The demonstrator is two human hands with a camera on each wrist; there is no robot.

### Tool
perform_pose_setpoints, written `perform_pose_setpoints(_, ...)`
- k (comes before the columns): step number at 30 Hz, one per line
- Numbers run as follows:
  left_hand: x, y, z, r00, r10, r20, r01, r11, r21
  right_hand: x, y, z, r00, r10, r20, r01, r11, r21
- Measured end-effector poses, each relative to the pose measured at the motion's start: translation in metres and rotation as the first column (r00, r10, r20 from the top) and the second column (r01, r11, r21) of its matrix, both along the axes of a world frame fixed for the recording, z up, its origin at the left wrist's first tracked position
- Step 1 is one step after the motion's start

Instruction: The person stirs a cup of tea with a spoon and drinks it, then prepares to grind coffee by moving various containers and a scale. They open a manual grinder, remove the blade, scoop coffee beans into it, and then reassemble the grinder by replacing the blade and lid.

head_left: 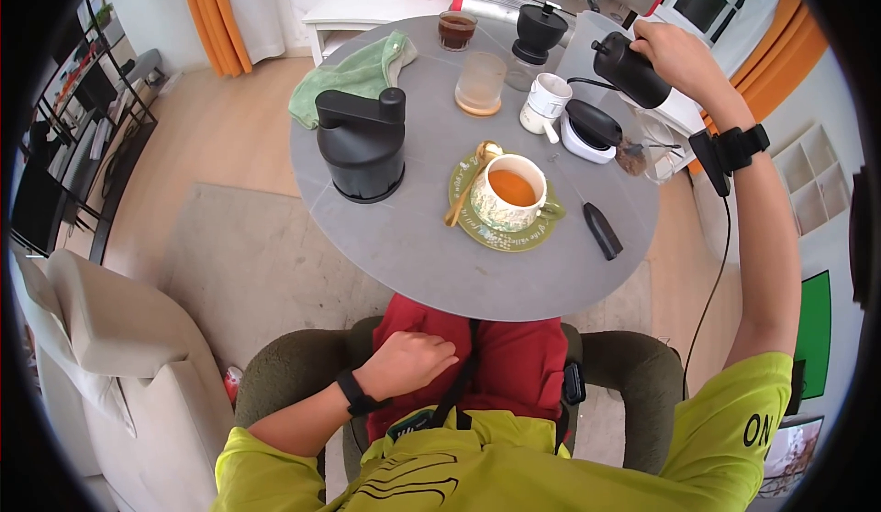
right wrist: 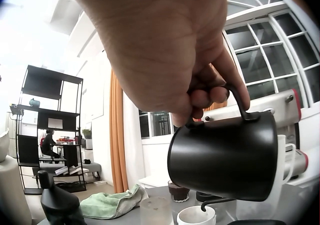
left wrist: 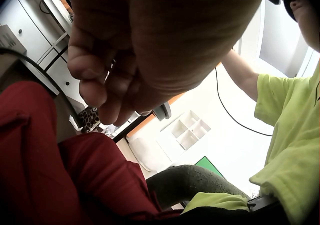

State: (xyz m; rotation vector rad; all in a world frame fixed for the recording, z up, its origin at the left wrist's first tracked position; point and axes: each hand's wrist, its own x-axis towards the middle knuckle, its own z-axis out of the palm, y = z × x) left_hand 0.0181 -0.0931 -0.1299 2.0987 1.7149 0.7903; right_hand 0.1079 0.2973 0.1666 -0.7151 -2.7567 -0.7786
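Note:
My right hand (head_left: 674, 53) grips a small black gooseneck kettle (head_left: 631, 70) by its handle, high over the far right of the round table. The kettle is tilted, and its thin spout (right wrist: 216, 201) points at a white ceramic cup (head_left: 549, 97), ending just above the rim in the right wrist view. Beside that cup, a black rounded object (head_left: 593, 125) sits on a white base (head_left: 587, 149). My left hand (head_left: 410, 365) rests over my lap with relaxed fingers, holding nothing.
On the grey table (head_left: 413, 264) are a black lidded canister with a crank (head_left: 361, 145), a green towel (head_left: 349, 81), a frosted glass (head_left: 480, 81), a glass of dark liquid (head_left: 456, 29), a patterned cup (head_left: 503, 209) on a green saucer, and a black tool (head_left: 602, 230).

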Motion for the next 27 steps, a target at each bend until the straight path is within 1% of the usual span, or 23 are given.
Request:
perform_pose_setpoints(2, 0.0, 0.0, -0.001, 1.0, 0.003, 0.0, -0.003, 1.0, -0.002, 0.0, 0.001, -0.001, 1.0, 0.003, 0.009, -0.003, 1.0, 0.012)
perform_pose_setpoints(4, 0.0, 0.0, -0.002, 1.0, 0.006, -0.001, -0.006, 1.0, 0.0, 0.001, 0.004, -0.003, 0.997, 0.072, 0.009, -0.072, 0.996, 0.058)
perform_pose_setpoints(11, 0.0, 0.001, 0.002, 1.0, 0.007, -0.009, -0.007, 1.0, 0.018, 0.005, 0.008, -0.01, 0.996, 0.093, -0.008, -0.093, 0.994, 0.062)
perform_pose_setpoints(13, 0.0, 0.0, 0.002, 1.0, 0.006, -0.016, -0.005, 1.0, 0.011, 0.007, 0.006, -0.012, 0.998, 0.019, -0.062, -0.018, 1.0, 0.015)
perform_pose_setpoints(14, -0.001, 0.0, 0.001, 1.0, 0.009, -0.018, -0.008, 1.0, 0.011, 0.01, 0.01, -0.015, 0.998, 0.022, -0.063, -0.021, 1.0, 0.016)
perform_pose_setpoints(16, -0.001, 0.0, 0.0, 1.0, 0.007, 0.004, -0.007, 1.0, -0.004, 0.022, 0.028, -0.02, 0.982, -0.019, -0.19, 0.003, 0.996, -0.084)
perform_pose_setpoints(17, -0.002, -0.001, 0.0, 1.0, 0.01, 0.002, -0.01, 1.0, -0.006, 0.029, 0.036, -0.02, 0.981, -0.016, -0.191, -0.001, 0.996, -0.086)
perform_pose_setpoints(18, -0.002, -0.001, -0.001, 1.0, 0.007, 0.002, -0.007, 1.0, -0.01, 0.035, 0.042, -0.018, 0.965, -0.145, -0.218, 0.053, 0.923, -0.38)
perform_pose_setpoints(19, -0.001, 0.0, -0.001, 1.0, 0.003, 0.003, -0.002, 1.0, -0.014, 0.042, 0.049, -0.018, 0.94, -0.276, -0.201, 0.086, 0.762, -0.642)
perform_pose_setpoints(20, -0.001, 0.0, -0.001, 1.0, 0.002, 0.004, -0.002, 1.0, -0.017, 0.049, 0.05, -0.019, 0.94, -0.276, -0.199, 0.087, 0.76, -0.645)
perform_pose_setpoints(22, -0.001, 0.0, 0.0, 1.0, -0.001, -0.008, 0.001, 1.0, -0.031, 0.062, 0.049, -0.024, 0.878, -0.353, -0.322, -0.026, 0.638, -0.77)
perform_pose_setpoints(23, -0.001, 0.0, 0.0, 1.0, 0.001, -0.006, -0.001, 0.999, -0.033, 0.065, 0.047, -0.023, 0.865, -0.382, -0.326, -0.056, 0.572, -0.819)
perform_pose_setpoints(24, -0.001, 0.001, -0.001, 1.0, -0.002, -0.011, 0.001, 1.0, -0.013, 0.064, 0.045, -0.023, 0.866, -0.38, -0.324, -0.057, 0.57, -0.82)
perform_pose_setpoints(26, -0.001, 0.001, -0.001, 1.0, -0.003, -0.018, 0.003, 1.0, 0.005, 0.06, 0.039, -0.025, 0.78, -0.41, -0.473, -0.316, 0.395, -0.863)
perform_pose_setpoints(27, 0.0, 0.001, -0.001, 1.0, -0.003, -0.016, 0.003, 1.0, -0.015, 0.054, 0.038, -0.024, 0.778, -0.384, -0.497, -0.398, 0.311, -0.863)
